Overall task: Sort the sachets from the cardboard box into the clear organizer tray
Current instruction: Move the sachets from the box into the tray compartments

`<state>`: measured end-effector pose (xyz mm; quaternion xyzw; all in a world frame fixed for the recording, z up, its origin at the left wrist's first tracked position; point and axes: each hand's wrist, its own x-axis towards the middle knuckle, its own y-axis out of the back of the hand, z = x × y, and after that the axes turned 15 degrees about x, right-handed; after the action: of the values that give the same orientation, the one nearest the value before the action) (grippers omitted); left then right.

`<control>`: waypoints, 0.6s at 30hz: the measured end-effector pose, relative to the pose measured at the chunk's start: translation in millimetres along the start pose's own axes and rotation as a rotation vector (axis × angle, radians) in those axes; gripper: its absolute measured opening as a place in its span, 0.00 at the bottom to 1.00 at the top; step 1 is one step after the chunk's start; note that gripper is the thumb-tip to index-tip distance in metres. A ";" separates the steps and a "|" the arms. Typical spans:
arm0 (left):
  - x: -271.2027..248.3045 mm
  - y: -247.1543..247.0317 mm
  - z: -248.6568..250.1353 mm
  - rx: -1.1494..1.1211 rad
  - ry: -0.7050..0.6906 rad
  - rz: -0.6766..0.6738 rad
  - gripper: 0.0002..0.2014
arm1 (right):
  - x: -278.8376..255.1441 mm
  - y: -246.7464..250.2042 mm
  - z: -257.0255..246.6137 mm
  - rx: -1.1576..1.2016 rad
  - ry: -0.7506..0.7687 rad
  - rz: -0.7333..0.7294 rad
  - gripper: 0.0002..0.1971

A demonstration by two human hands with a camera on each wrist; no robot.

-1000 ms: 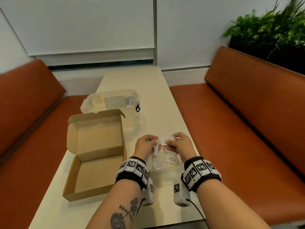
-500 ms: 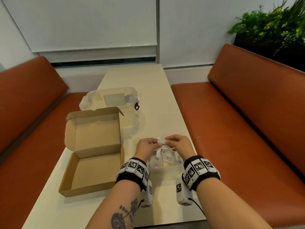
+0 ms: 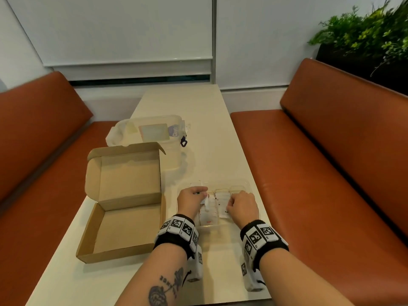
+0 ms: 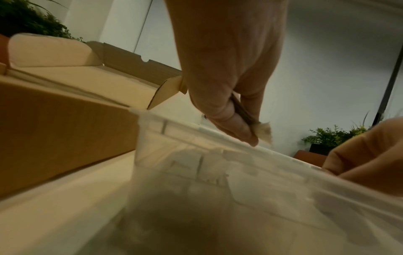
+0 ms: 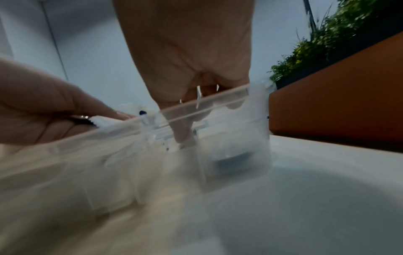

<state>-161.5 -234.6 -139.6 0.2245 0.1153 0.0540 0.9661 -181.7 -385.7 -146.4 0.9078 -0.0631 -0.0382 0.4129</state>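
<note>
Inside clear organizer tray (image 3: 247, 186), white sachets (image 3: 221, 200).

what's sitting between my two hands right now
White sachets standing in the clear organizer tray fill the gap between the left hand and the right hand; the head view shows it best.

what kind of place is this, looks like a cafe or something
Probably a cafe or canteen booth: a long cream table runs between two orange-brown padded benches, with a planter of greenery behind the right-hand bench and roller blinds at the far end.
</note>
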 end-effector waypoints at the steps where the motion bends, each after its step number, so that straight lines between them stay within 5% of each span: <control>1: 0.5 -0.3 -0.7 0.001 -0.002 -0.002 0.08 | 0.3 -2.1 0.6 -0.031 0.023 -0.018 0.10; 5: 3.9 -0.9 -3.2 0.011 -0.023 -0.013 0.09 | 0.1 -7.3 4.0 -0.019 0.044 -0.070 0.04; 18: 8.4 -4.0 -1.5 -0.010 -0.048 -0.117 0.11 | 7.7 -18.0 3.9 -0.106 0.022 -0.139 0.10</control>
<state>-153.5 -236.2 -144.4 0.2139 0.1048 -0.0071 0.9712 -173.1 -378.0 -162.7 0.8871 0.0069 -0.0601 0.4575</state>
